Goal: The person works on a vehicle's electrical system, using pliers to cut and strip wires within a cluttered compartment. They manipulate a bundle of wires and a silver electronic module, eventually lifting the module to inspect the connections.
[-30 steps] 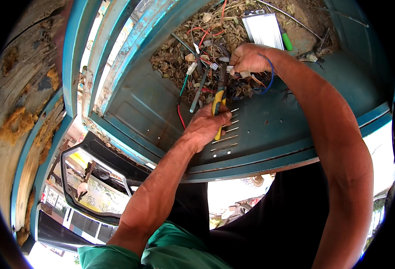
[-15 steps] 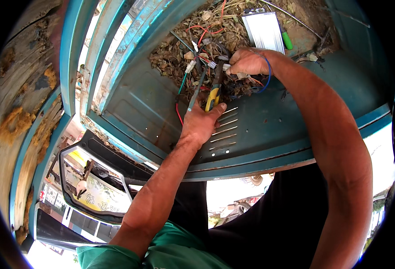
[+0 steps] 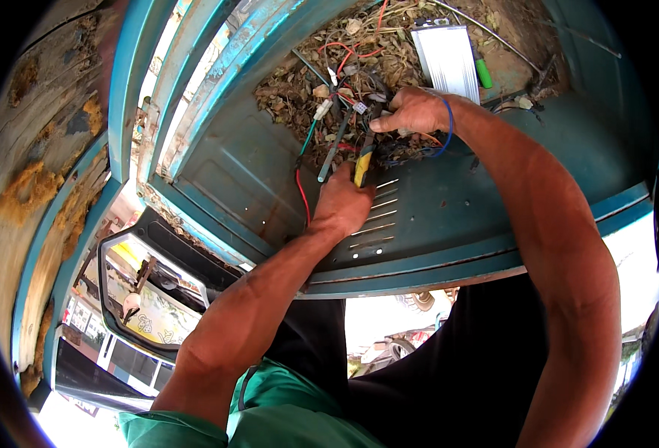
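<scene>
My left hand (image 3: 342,200) is closed around pliers (image 3: 363,166) with yellow and black handles, their dark jaws pointing away from me. Beside the jaws, my right hand (image 3: 418,112) has its fingers curled and its thumb reaching toward the tool. What lies between those fingers is hidden. A blue wire (image 3: 450,131) loops over my right wrist. Just left of the jaws are a small white multi-pin connector (image 3: 359,107) and another pale connector (image 3: 323,110) on green and red wires. A thin grey bar (image 3: 334,149) slants beside the pliers.
Dry leaves (image 3: 292,89) cover the far part of the teal metal panel (image 3: 232,175). A silver finned box (image 3: 449,63) lies beyond my right hand, with a green handle (image 3: 483,73) beside it. Slots (image 3: 374,216) cut the panel near its front edge. Teal bars (image 3: 180,67) rise at left.
My left hand has turned, and the pliers' handles look closer together. The right thumb has moved to the jaws; the white piece at my right fingertips no longer shows. The view has shifted slightly.
</scene>
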Demonstrator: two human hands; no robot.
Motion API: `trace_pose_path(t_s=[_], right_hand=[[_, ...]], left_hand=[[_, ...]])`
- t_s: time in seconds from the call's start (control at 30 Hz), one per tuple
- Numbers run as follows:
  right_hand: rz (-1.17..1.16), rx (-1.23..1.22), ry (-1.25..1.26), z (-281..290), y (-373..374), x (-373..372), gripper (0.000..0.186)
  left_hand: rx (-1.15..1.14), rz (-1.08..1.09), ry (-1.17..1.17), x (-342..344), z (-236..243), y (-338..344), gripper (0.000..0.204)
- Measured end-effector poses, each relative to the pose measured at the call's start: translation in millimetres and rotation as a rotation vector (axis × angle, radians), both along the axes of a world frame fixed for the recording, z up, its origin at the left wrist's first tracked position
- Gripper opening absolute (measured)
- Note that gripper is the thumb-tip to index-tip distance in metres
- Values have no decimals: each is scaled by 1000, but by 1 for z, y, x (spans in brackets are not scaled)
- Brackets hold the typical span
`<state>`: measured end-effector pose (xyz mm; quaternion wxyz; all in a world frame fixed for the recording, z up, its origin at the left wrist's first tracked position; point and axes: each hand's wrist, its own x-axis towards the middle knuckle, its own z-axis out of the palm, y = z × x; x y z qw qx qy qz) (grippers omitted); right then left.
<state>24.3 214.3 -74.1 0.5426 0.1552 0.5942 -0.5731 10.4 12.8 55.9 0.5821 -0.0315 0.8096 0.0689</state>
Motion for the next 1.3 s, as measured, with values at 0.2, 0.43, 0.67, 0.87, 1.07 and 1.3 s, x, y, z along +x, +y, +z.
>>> trace_pose_path(t_s=[0.2, 0.43, 0.67, 0.87, 1.07, 1.3], right_hand=[[-17, 128, 75, 26, -8, -9, 56], [124, 315, 256, 42, -16, -12, 59], [82, 221, 181, 42, -6, -14, 52], [-243, -120, -102, 15, 15, -2, 50], [-488, -269, -240, 8, 12, 9, 50], [-689, -319, -368, 13, 10, 13, 45]], left_hand=[[-56, -50, 24, 0, 2, -5, 45], [-82, -106, -3, 2, -2, -7, 52], [-48, -134, 58, -2, -2, -12, 48], [72, 436, -171, 4, -6, -15, 29], [187, 1277, -620, 8, 6, -5, 19], [446, 1729, -997, 5, -3, -4, 34]])
